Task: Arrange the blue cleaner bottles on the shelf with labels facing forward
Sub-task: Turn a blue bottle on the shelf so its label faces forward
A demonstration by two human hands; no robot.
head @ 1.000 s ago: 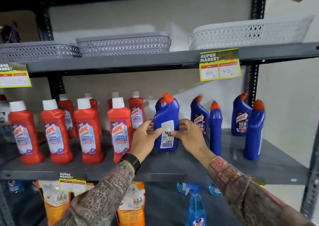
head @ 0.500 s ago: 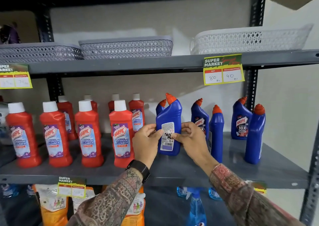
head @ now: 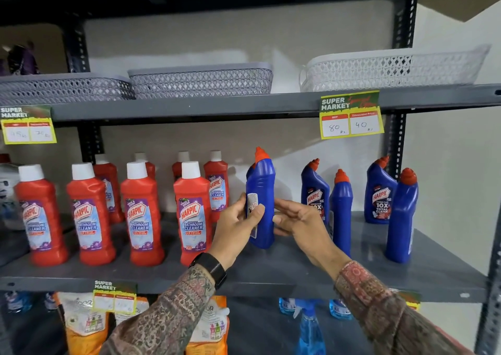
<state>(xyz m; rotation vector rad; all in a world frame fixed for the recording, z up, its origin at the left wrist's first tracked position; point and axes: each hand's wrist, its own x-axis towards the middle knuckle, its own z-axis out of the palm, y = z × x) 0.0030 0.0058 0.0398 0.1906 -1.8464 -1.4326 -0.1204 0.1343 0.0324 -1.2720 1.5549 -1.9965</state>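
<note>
Head view: centre frame, the left hand grips the turned bottle on the shelf, back label edge-on; the right hand hovers beside it, fingers loose. Next, I judge, more twisting. Five blue bottles show, two facing forward; eight red bottles at left.
</note>
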